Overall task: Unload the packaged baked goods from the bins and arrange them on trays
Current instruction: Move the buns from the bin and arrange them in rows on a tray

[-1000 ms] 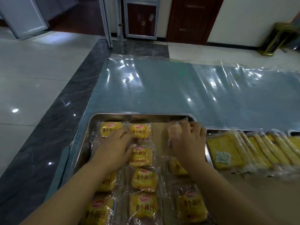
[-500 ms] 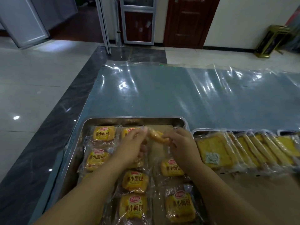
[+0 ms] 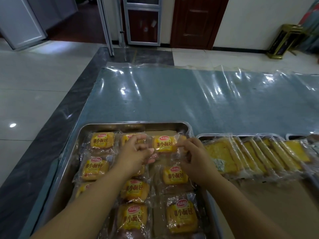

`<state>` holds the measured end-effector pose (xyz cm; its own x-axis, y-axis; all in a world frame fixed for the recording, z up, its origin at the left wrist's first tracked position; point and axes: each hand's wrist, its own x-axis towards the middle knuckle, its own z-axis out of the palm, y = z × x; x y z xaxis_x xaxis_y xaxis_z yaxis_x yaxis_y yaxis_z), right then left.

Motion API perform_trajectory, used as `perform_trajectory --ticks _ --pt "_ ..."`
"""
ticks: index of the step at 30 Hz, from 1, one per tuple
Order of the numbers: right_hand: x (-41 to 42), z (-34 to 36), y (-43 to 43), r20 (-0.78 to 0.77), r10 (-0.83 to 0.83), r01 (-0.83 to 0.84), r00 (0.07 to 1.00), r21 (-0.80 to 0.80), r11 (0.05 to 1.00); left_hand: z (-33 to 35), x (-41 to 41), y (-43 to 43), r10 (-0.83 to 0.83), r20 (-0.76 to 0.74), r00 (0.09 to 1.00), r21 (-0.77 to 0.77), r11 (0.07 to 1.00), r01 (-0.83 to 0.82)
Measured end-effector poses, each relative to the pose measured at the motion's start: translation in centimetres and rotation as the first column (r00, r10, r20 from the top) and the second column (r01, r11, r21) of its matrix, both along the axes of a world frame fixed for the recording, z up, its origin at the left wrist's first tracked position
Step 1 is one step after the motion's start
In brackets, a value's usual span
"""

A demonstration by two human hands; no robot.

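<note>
So the bun packet [image 3: 164,144] just got flipped. A second ago the right hand [image 3: 195,161] had it alone at the far right corner of the tray [image 3: 134,124], while the left hand [image 3: 136,152] was resting on the packets over on the left. Half a second ago both hands had it up on edge, mid-turn. Now it's label up and pretty much flat in the far row, third spot along, right next to the two already lined up there.

Both hands are on it. The left one's fingers [image 3: 138,138] are curled in and pinching the wrapper on the packet's left side, and the right hand pinches the crinkly wrapper edge on the right side. Can't tell if it's fully down on the tray or a hair above it.

My read: that finishes the far row, so all that's needed is to let go and maybe nudge it square. The near rows look a bit wonky, so those probably want straightening.

The second tray [image 3: 215,135] to the right holds overlapping packs of cake slices [image 3: 250,152]. Both trays sit on the tabletop [image 3: 172,100].
</note>
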<state>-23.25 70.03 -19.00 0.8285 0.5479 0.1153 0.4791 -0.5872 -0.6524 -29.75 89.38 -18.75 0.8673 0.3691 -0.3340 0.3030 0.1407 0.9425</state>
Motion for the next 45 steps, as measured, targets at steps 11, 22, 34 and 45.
perform_trajectory --ticks 11,22,34,45 --pt "3.0 0.5 1.3 -0.057 -0.367 0.317 0.929 -0.391 0.864 -1.9 0.0 0.2 -0.03 -0.168 0.985 0.538 0.835 0.117" --pt "3.2 2.4 1.7 0.15 -0.333 0.329 0.931 0.052 0.943 -2.2 0.7 -0.7 -0.141 -0.262 0.955 0.778 0.555 0.295" --pt "0.8 0.5 2.0 0.466 0.053 -0.119 0.883 0.113 0.986 1.7 1.1 -0.5 0.013 -0.099 0.995 0.029 1.0 -0.01" --pt "1.4 0.3 1.4 -0.13 -0.101 0.116 0.986 0.114 0.987 1.5 1.2 0.4 0.026 0.028 0.999 0.122 0.992 -0.029"
